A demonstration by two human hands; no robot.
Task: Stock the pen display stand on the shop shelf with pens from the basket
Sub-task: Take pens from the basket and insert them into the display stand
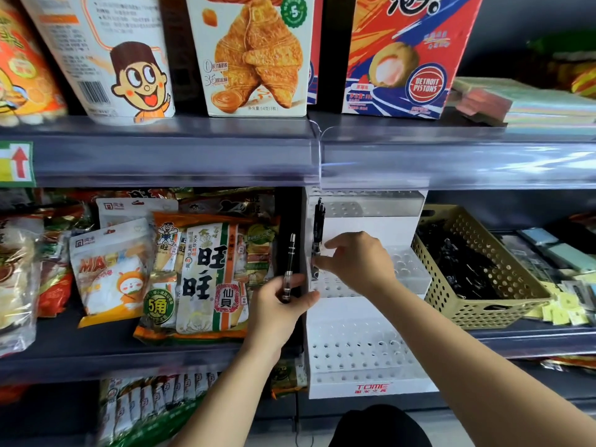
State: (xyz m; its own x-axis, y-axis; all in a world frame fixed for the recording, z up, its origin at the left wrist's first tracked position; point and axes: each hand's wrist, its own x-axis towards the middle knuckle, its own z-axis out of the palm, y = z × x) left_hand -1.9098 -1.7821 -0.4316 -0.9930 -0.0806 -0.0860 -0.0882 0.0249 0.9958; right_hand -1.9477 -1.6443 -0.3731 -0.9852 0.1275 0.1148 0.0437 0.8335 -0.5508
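Note:
A white stepped pen display stand (pixel 361 346) with rows of holes stands on the middle shelf. At the left end of one of its upper tiers, black pens (pixel 318 221) stand upright. My right hand (pixel 354 261) pinches the lower part of one of them between thumb and fingers. My left hand (pixel 280 308) grips another black pen (pixel 289 267) upright, just left of the stand. A tan perforated basket (pixel 503 304) holding several black pens (pixel 461 262) sits right of the stand.
Snack bags (pixel 203 279) fill the shelf left of the stand. Snack boxes (pixel 254 53) line the shelf above, whose front rail (pixel 322 156) overhangs the stand's top. Small packets and yellow tags (pixel 564 311) lie right of the basket.

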